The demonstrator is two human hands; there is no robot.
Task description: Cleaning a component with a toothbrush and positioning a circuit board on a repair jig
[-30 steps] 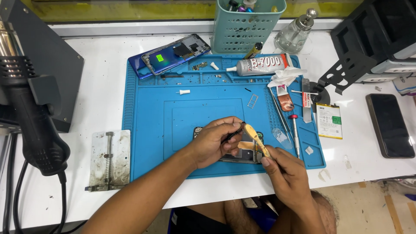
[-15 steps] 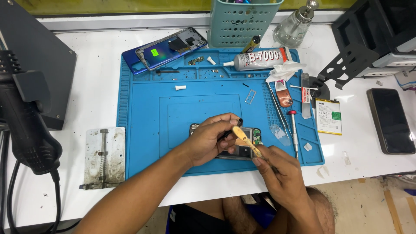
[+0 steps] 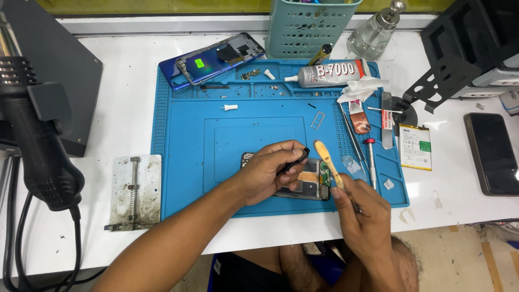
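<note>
We are pressing our left hand (image 3: 270, 176) down on the opened black phone frame (image 3: 303, 186) lying on the blue silicone mat (image 3: 184, 135) on the bench, its fingers clamped on a thin black tool (image 3: 294, 160). Our right hand (image 3: 362, 216) is holding a pale wooden-looking stick (image 3: 328, 163) tilted just above the frame's right end, fingers closed around it.
</note>
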